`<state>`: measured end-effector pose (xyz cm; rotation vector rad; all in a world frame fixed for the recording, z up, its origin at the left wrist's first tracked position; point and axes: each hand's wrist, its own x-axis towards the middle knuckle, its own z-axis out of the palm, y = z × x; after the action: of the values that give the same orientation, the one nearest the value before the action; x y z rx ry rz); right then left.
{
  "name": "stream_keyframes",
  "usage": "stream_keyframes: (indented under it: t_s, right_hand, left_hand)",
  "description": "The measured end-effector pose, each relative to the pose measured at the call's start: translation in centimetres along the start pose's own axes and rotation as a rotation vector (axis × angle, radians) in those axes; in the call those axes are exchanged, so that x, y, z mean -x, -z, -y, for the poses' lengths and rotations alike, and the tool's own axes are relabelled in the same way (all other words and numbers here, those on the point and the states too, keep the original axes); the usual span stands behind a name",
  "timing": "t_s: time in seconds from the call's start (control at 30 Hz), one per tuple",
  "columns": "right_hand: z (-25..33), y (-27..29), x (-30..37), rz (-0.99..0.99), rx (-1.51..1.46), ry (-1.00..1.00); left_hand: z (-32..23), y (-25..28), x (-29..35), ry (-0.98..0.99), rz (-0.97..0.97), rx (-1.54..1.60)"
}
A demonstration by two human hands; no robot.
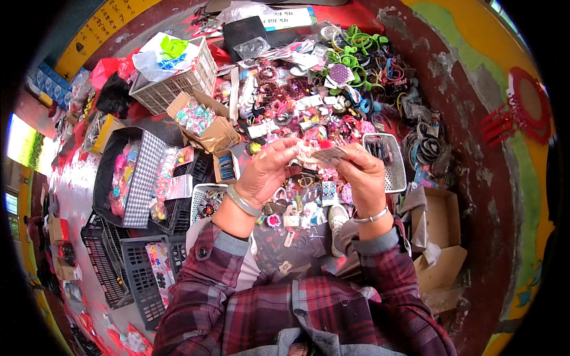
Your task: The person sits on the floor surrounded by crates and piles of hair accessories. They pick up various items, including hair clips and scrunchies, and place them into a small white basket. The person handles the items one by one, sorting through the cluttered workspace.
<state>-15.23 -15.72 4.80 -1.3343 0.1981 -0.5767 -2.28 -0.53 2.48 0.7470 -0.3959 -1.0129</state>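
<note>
My left hand [266, 172] and my right hand [363, 175] are raised close together above a pile of hair accessories. Between the fingertips of the left is a small pale pink hair accessory [306, 155]; its exact kind is too small to make out. A small beige card [330, 153] is pinched in the right, its edge meeting the pink piece. Something red and fluffy [325, 144] shows just behind the card. Under my hands lie loose hair ties, clips and a blue-patterned card [329, 193].
White plastic baskets [399, 163] flank the pile. To the left are an open cardboard box [221, 137] of small packets, a large crate [178, 89], a black case [127, 178] and dark crates [142, 279]. Green headbands [356, 53] lie far off; an open carton [442, 219] stands right.
</note>
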Motion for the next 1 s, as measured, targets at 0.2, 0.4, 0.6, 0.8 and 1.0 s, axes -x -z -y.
stream_keyframes:
  t_s: [0.2,0.4,0.6,0.8,1.0]
  right_hand:
    - [-1.5,-0.2,-0.2,0.080,0.255,0.298]
    - [-2.1,-0.7,-0.2,0.032,0.306,0.280]
    - [-2.5,-1.6,0.0,-0.024,-0.208,-0.351]
    - [-4.4,-2.4,0.7,0.009,-0.237,-0.462]
    - [-4.0,-1.8,0.5,-0.057,-0.212,-0.407]
  left_hand:
    - [0.1,-0.6,-0.4,0.122,0.082,0.240]
    - [-0.5,-0.6,0.4,0.093,0.016,0.067]
    - [0.8,0.2,-0.1,-0.102,-0.153,-0.072]
    - [2.3,-0.2,-0.3,-0.051,-0.192,-0.032]
    - [2.2,0.6,0.1,0.181,-0.180,0.024]
